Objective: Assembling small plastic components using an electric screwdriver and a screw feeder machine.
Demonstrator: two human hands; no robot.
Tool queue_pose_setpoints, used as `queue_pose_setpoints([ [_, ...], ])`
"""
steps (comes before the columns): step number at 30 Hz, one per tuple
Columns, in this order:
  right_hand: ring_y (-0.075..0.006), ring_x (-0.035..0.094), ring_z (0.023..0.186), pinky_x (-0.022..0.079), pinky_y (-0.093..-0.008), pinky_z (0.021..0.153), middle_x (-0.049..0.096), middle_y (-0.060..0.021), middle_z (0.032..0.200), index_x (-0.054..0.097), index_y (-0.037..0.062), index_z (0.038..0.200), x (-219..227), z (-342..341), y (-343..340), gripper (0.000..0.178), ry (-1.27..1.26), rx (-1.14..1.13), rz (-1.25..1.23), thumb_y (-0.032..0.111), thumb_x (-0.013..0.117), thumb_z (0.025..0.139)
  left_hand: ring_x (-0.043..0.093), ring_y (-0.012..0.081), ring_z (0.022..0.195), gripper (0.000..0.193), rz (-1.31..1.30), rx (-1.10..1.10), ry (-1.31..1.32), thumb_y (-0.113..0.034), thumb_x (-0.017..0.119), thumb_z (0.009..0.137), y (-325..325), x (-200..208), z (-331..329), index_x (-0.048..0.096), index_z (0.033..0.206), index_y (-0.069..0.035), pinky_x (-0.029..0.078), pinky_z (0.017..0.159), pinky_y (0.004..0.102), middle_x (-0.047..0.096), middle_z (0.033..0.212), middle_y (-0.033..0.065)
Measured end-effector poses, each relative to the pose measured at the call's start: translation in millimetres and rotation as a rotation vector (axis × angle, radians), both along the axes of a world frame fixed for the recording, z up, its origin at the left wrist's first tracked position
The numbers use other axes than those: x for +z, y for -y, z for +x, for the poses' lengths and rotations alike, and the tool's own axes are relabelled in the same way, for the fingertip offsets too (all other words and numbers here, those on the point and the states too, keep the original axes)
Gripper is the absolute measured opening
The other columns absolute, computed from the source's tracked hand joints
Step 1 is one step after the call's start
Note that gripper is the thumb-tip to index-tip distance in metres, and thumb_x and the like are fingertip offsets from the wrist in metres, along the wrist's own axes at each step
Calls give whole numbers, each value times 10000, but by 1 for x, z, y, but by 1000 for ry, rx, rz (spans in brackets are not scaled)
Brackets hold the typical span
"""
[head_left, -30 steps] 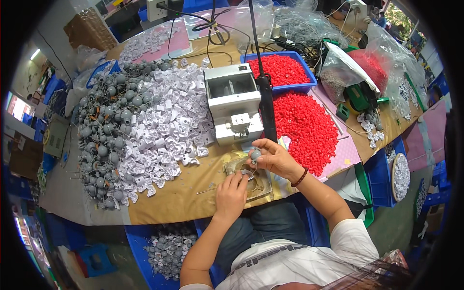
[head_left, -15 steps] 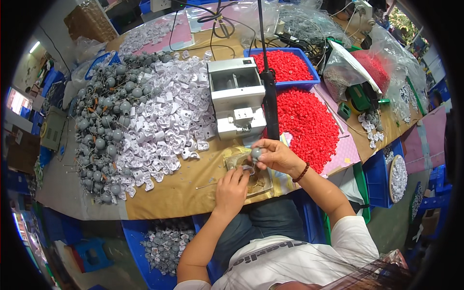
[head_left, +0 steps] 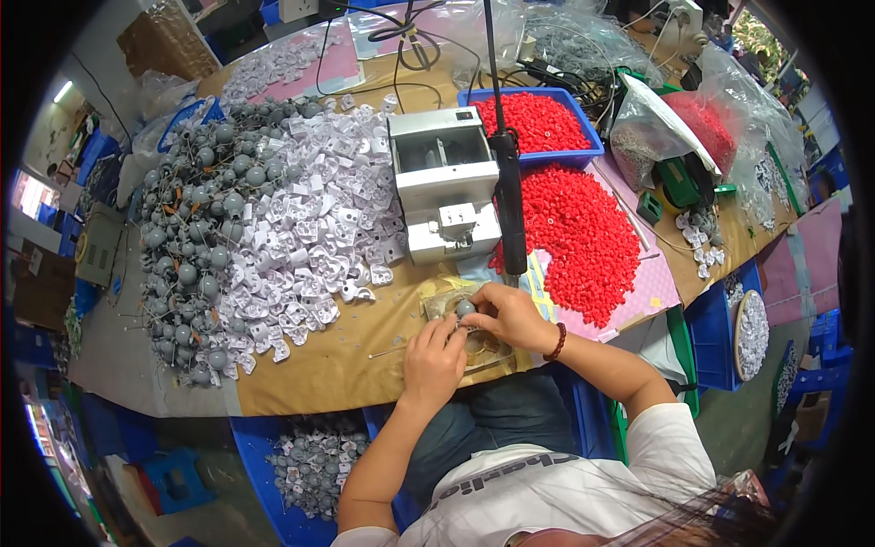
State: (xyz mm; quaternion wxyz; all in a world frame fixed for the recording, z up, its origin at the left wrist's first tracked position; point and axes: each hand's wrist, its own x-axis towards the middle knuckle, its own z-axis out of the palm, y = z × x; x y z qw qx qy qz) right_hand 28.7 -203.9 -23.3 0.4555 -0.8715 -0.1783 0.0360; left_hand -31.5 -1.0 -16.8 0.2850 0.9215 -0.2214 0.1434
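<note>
Between thumb and fingers, my right hand [head_left: 512, 316] pinches a small grey ball-shaped part [head_left: 466, 307]. My left hand [head_left: 434, 357] is close against it, its fingers bent together at the ball's near side; whatever they hold is hidden. Both hands are over a taped work block [head_left: 489, 352] at the table's near edge. Left of my left hand lies a thin metal pin [head_left: 386, 353]. Just beyond my hands stands a white and grey bench machine [head_left: 447, 187].
A heap of white plastic parts [head_left: 314, 219] lies left of the machine, with grey ball parts [head_left: 187, 272] farther left. Red pieces [head_left: 579, 242] are piled on the right, below a blue tray [head_left: 594, 150]. A black upright tool [head_left: 512, 205] hangs beside the machine.
My right hand has brought the grey ball part down and slightly left, to the fingers of my left hand. The left hand has hardly moved.
</note>
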Motion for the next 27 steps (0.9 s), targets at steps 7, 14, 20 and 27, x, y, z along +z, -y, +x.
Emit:
queue_pose_setpoints([
  [7,-283,673,695,516,-394,617,690,-94,805,652,67,1159,8,-3,-4,377,98,33,-30,260,818,881,619,319,1111,458,23,108,-48,-133,768,800,16,17,16,640,1235,-70,495,912,456,673,1146,106],
  [14,-422,554,1172,427,-497,1030,599,-226,1229,502,-13,1410,23,52,19,564,554,-312,5,95,724,903,616,312,1065,435,82,86,-55,-167,779,799,12,11,20,664,1209,-77,493,887,452,668,1062,98],
  [20,-298,660,1104,511,-396,983,650,-224,1249,411,-57,1479,-23,114,39,653,191,-405,303,146,724,943,622,314,1050,405,47,85,-18,-164,781,796,19,7,20,676,1177,-77,493,878,453,676,1035,97],
  [27,-162,661,887,568,-340,820,622,-70,1017,359,12,1495,91,81,0,715,473,-224,743,-89,704,877,614,326,1000,386,18,116,-38,-154,768,799,16,8,21,680,1165,-70,491,848,459,670,1006,110],
])
